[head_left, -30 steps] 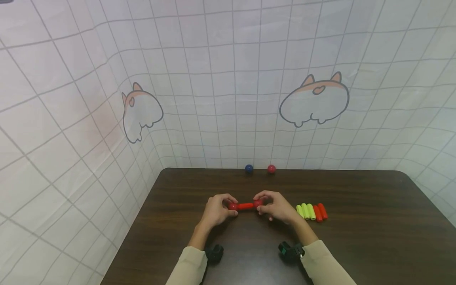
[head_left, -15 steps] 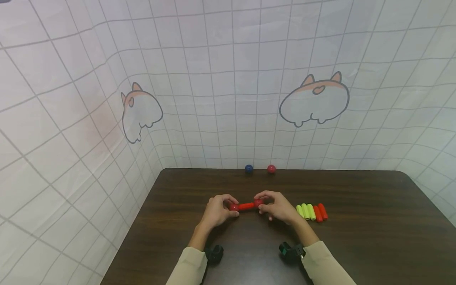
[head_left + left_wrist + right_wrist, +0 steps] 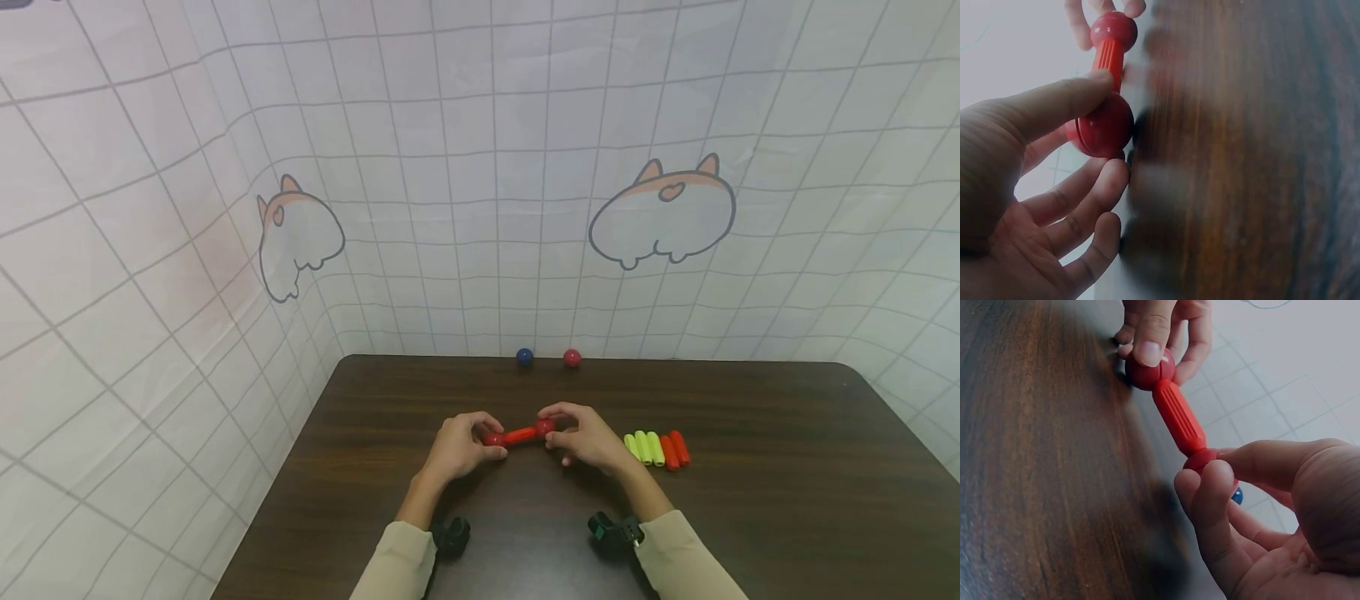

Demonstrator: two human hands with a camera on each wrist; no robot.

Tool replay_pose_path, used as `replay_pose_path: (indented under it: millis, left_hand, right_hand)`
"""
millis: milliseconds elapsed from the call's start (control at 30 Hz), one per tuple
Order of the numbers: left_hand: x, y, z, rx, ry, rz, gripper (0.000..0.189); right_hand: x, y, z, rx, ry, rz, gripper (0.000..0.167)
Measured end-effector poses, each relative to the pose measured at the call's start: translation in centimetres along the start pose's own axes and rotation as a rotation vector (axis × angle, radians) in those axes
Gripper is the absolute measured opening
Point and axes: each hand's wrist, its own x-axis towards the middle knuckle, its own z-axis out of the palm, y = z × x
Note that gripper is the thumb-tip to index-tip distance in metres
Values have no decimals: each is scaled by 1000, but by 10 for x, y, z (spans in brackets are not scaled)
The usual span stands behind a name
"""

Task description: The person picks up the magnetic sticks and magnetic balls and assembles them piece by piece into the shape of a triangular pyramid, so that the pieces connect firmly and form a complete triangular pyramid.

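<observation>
Between my hands is an orange-red ribbed rod [image 3: 1179, 417] with a dark red ball at each end. My left hand [image 3: 455, 446] pinches the left ball [image 3: 1107, 128] between thumb and fingers; its lower fingers hang loose beneath. At the other end my right hand [image 3: 588, 435] grips the right ball [image 3: 544, 427] with thumb and fingertips, which partly cover it in the right wrist view. The rod slants, its right end farther back than its left in the head view, close over the dark wooden table [image 3: 517, 508].
To the right of my right hand lie several yellow-green rods [image 3: 645, 448] beside two red rods [image 3: 675, 450], side by side. Near the table's back edge sit a blue ball [image 3: 524, 357] and a red ball [image 3: 572, 357]. A white grid-patterned curtain [image 3: 480, 208] hangs behind.
Both hands have shifted slightly to the right with the ball-ended rod. The rod has tilted a little, its left end coming nearer and its right end going farther back.
</observation>
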Motion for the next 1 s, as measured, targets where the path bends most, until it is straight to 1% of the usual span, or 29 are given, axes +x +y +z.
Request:
replay_pose_path:
  millis: [100, 300, 433, 533, 733, 900, 1000]
  left_hand:
    - [0, 0, 0, 8, -13, 2, 27]
    - [-1, 2, -1, 14, -31, 11, 26]
    - [-2, 4, -1, 11, -31, 14, 22]
    - [-2, 5, -1, 15, -20, 13, 19]
    - [-3, 9, 0, 23, 1, 10, 20]
    - [-3, 11, 3, -16, 2, 12, 18]
    - [-3, 10, 5, -39, -10, 10, 30]
  right_hand:
    - [-1, -1, 1, 5, 10, 13, 39]
    - [-2, -3, 0, 6, 11, -6, 40]
    - [-2, -3, 0, 6, 5, -24, 42]
    - [-1, -2, 0, 5, -4, -37, 43]
    - [0, 0, 2, 15, -44, -67, 42]
    - [-1, -1, 6, 50, -91, -76, 42]
    - [-1, -2, 7, 65, -111, -74, 43]
